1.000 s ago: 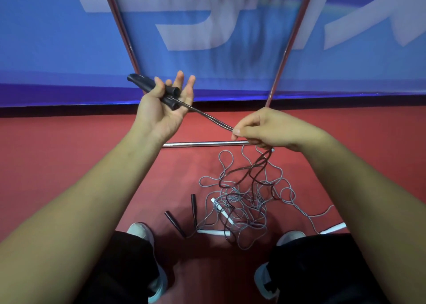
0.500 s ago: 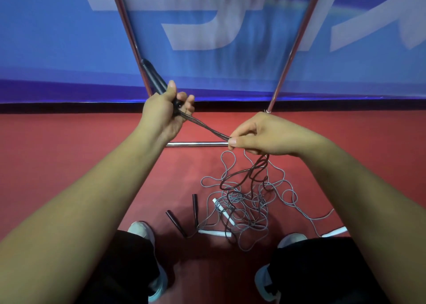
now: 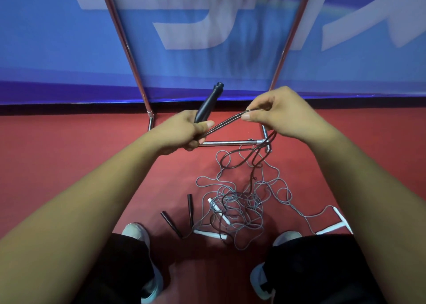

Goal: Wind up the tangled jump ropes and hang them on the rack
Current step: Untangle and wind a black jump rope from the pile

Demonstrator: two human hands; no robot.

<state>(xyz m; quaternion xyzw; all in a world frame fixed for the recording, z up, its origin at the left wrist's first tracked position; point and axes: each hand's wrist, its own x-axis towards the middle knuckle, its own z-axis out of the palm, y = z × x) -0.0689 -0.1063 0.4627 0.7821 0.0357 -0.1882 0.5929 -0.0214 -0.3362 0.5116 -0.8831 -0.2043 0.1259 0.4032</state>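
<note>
Left hand grips the black handle, axis toward 1 o'clock; right hand, at its 3 o'clock, pinches the doubled cord; tangle lies at 6 o'clock.

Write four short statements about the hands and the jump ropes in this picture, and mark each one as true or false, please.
1. The left hand grips a black handle. True.
2. The right hand holds nothing. False: it pinches the dark rope between thumb and fingers.
3. The grey rope lies tangled on the red floor. True.
4. Every handle on the floor is white. False: two small black handles lie beside the white handles.
</note>
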